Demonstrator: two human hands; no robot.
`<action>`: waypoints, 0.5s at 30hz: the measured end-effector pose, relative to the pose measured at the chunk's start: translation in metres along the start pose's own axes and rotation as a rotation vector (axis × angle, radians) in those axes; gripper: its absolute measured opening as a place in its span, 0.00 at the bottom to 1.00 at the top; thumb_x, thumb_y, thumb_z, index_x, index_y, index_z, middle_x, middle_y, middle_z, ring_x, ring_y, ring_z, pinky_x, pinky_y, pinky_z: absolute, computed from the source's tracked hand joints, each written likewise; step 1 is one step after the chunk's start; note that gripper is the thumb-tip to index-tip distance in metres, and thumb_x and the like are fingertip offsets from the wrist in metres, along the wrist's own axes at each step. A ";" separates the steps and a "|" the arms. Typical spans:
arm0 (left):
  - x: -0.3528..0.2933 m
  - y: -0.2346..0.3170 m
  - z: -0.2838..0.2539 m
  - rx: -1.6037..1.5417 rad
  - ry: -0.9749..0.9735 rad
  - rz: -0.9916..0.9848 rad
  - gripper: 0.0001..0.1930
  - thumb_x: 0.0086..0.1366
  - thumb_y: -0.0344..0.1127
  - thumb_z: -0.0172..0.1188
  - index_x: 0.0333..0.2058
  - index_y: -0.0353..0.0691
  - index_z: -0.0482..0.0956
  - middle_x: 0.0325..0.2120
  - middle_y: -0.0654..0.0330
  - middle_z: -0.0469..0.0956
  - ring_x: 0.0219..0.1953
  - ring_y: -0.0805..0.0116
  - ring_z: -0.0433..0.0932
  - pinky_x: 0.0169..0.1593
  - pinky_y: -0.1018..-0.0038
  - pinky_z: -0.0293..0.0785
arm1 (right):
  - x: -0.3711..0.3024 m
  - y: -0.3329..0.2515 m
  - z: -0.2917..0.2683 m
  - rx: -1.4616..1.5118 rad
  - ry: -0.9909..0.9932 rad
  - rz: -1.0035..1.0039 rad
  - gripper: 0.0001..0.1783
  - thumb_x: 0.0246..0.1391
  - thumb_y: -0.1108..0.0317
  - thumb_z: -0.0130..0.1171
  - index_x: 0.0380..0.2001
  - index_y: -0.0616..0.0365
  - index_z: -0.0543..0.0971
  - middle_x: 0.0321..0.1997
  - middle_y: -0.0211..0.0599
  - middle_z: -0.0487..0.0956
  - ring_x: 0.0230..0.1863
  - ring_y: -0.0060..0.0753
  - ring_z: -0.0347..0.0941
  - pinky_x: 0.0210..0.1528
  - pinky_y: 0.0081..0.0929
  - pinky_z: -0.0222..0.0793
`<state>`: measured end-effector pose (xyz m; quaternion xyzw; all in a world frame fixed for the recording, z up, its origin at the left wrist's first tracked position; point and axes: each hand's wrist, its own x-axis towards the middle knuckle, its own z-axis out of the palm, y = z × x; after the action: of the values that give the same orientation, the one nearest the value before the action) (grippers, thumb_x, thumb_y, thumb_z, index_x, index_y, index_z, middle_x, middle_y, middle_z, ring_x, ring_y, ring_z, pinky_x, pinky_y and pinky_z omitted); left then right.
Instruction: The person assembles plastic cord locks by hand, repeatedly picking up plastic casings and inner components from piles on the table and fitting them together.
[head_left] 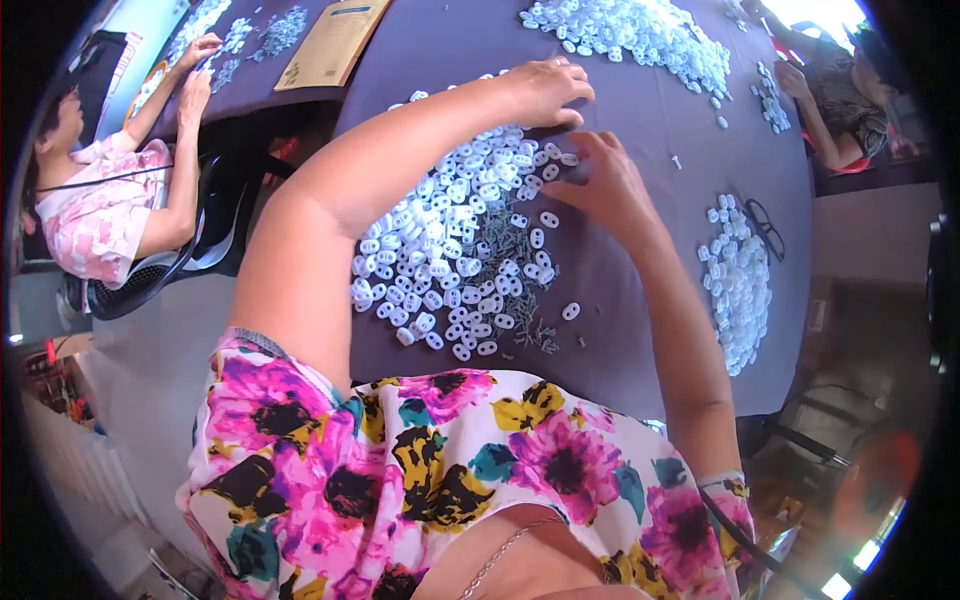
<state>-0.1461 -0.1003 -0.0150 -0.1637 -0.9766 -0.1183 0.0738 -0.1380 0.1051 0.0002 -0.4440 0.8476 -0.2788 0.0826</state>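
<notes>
A heap of small white oval plastic pieces with two holes (pixel 430 235) spreads over the dark tablecloth in front of me. Dark grey screws (pixel 505 245) lie mixed into its right side. My left hand (pixel 545 92) reaches across the far end of the heap, its fingers curled inward; anything inside them is hidden. Just nearer and to the right is my right hand (pixel 608 185), thumb and fingers apart, beside a few white pieces at the heap's edge. One loose white piece (pixel 571 311) rests right of the heap.
Another white heap (pixel 640 40) sits at the far side, and a smaller pile (pixel 738 290) at the right by black eyeglasses (pixel 765 228). A brown envelope (pixel 332 45) lies far left. One person (pixel 110 210) works at left, another (pixel 845 105) at far right.
</notes>
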 end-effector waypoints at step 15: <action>-0.126 -0.006 -0.045 -0.063 0.155 -0.101 0.08 0.59 0.32 0.60 0.37 0.38 0.78 0.44 0.56 0.75 0.48 0.56 0.73 0.54 0.64 0.68 | 0.037 -0.046 0.033 0.290 -0.023 -0.261 0.23 0.39 0.68 0.69 0.42 0.61 0.77 0.43 0.48 0.77 0.49 0.52 0.71 0.52 0.39 0.68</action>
<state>-0.0256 -0.1558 0.0038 -0.1067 -0.9708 -0.1650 0.1377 -0.1146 0.0419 0.0021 -0.5367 0.7328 -0.4013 0.1184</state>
